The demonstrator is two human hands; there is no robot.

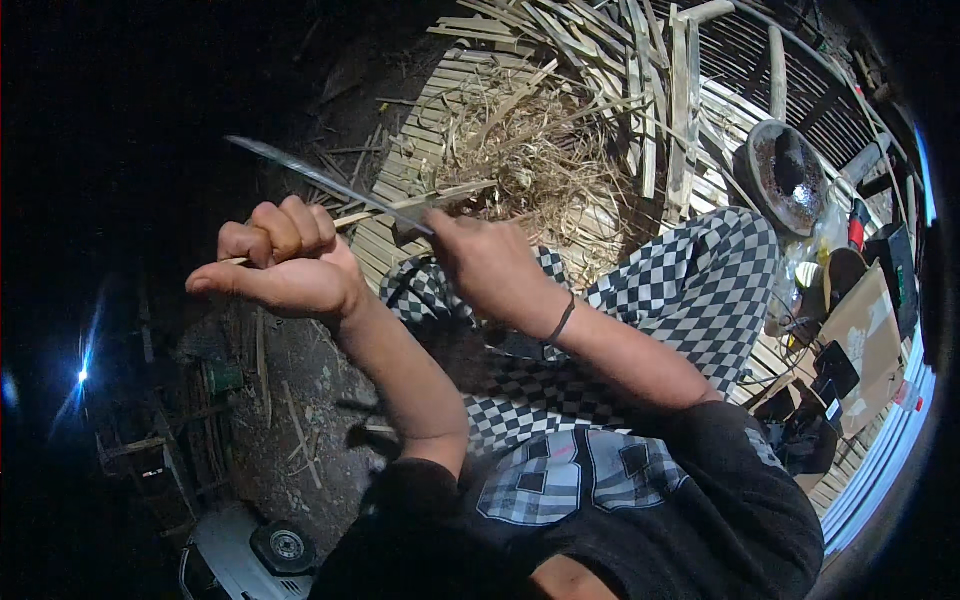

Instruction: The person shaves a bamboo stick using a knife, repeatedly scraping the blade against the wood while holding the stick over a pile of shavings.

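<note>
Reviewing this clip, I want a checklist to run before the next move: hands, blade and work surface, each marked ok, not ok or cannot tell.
1. Right hand closed on the knife: ok.
2. Left hand closed, a thin pale strip showing by its thumb: ok.
3. Blade clear of the left hand: cannot tell; they look apart, but depth is unclear.
4. Knife tip pointing away from the checkered trousers: ok.
5. Slatted platform free of shavings: not ok; a heap lies there.

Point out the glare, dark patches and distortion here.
Head view: blackness swallows the left, except a starburst light; head view: the blade catches a pale sheen; head view: pale strips at lower right look bowed, probably by the fisheye.
</note>
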